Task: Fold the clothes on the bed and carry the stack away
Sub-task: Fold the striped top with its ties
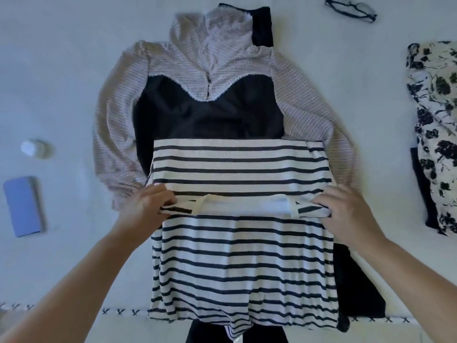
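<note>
While the striped top point(243, 256) lies over the near edge of the bed point(61, 70), its folded-over part is pinched at both sides by the left hand point(148, 206) and right hand point(346, 206); folding is midway, and squaring the hanging half up seemingly comes next.

Home bedroom. Surface is a white bedsheet point(74, 70) with soft creases, and a white edge band with black cross-stitching point(118, 311) runs along the near side, like a bed cover hem. Clothes laid out on it: a black-and-white striped knit top point(242, 256), a black dress with beige lace sleeves point(210, 115), a crumpled floral black-and-white garment point(435, 134). Personal items lie loose on the sheet: black-framed glasses point(351, 9), a flat pale-blue rectangular case point(23, 206), a small white-capped bottle point(37, 148).
</note>
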